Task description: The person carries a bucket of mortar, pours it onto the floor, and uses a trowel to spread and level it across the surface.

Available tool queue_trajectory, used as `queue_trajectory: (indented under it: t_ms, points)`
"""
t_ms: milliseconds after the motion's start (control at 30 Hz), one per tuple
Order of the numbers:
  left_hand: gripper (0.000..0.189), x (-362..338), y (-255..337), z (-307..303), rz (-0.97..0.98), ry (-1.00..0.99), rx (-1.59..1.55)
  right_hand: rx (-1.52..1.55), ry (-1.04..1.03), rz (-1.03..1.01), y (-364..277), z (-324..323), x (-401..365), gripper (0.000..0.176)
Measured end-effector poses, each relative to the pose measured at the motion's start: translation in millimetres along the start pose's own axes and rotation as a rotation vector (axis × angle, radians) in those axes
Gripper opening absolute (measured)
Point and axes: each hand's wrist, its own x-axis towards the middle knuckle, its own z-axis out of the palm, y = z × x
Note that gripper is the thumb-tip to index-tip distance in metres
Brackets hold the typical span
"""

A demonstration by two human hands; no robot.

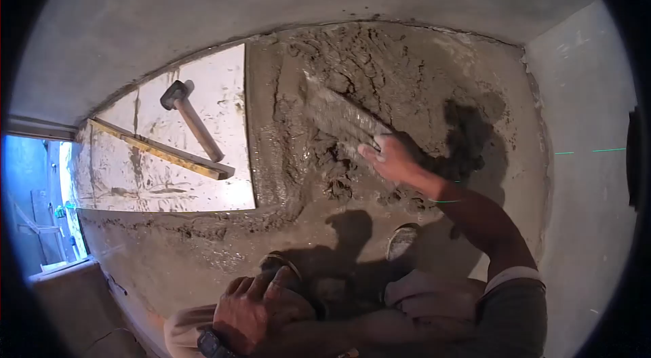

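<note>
Wet grey mortar (pixel 366 66) is spread thick and uneven over the floor. My right hand (pixel 390 158) is closed on the near end of a long flat tool (pixel 346 110), which lies slanted on the mortar and is smeared with it. My left hand (pixel 245 307) rests on my left knee, its fingers spread and slightly bent, with nothing visible in it. A watch (pixel 213 343) is on that wrist. To the left of the mortar lies a large pale tile (pixel 224 107), with a dark-headed hammer (pixel 196 129) and a yellow level (pixel 157 149) on top.
Grey walls (pixel 590 107) rise behind the mortar and at the right. My feet (pixel 403 243) are at the mortar's near edge. A bright doorway (pixel 37 202) stands at the far left. Green laser lines cross the right wall, and my shadow falls across the mortar.
</note>
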Motion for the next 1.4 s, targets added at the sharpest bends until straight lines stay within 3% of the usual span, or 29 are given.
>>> queue_trajectory:
  t_ms: [67,167,400,500,600,700,767,833,900,933,1000,1100,1133,1200,1400]
  points:
    - [0.069,-14,-3,-5,-0.065,0.023,-0.017,-0.024,-0.059,-0.046,-33,-28,24,0.055]
    - [0.071,-33,-5,-1,-0.148,0.097,-0.055,-0.187,0.034,-0.077,-58,-72,48,0.053]
    - [0.067,-45,-9,5,-0.091,0.094,-0.035,-0.382,0.322,-0.147,39,-105,12,0.052]
    - [0.063,-40,-19,8,0.043,0.131,0.038,-0.397,0.37,0.106,72,-134,-40,0.055]
    - [0.063,-34,-12,-5,0.087,0.11,0.072,0.158,0.316,0.519,110,-153,-85,0.05]
    - [0.066,-27,1,-16,0.06,0.046,0.042,0.228,0.326,0.599,122,-153,-126,0.047]
    - [0.069,-22,7,-21,0.067,-0.005,-0.007,0.038,0.317,0.477,150,-116,-144,0.045]
    - [0.07,-17,8,-21,0.08,-0.039,0.01,0.12,0.525,-0.102,227,-29,-156,0.045]
    - [0.071,-10,8,-17,0.079,-0.063,0.026,0.285,0.135,0.42,157,-48,-119,0.042]
    - [0.069,-2,8,-13,0.081,-0.035,-0.012,0.287,0.133,0.408,130,-60,-100,0.042]
    - [0.067,7,7,-7,0.073,-0.014,-0.043,0.734,-0.084,0.523,94,-76,-77,0.027]
    - [0.067,15,3,1,0.061,-0.013,-0.036,0.766,-0.144,0.45,86,-85,-62,0.026]
    - [0.066,14,-2,6,0.041,-0.027,0.004,1.099,-0.224,0.505,115,-80,-63,0.031]
    - [0.062,13,-11,18,0.004,-0.021,0.049,0.741,-0.121,0.431,73,-103,-64,0.03]
    - [0.062,5,-3,21,-0.039,-0.06,0.019,0.552,-0.029,0.383,74,-102,-54,0.035]
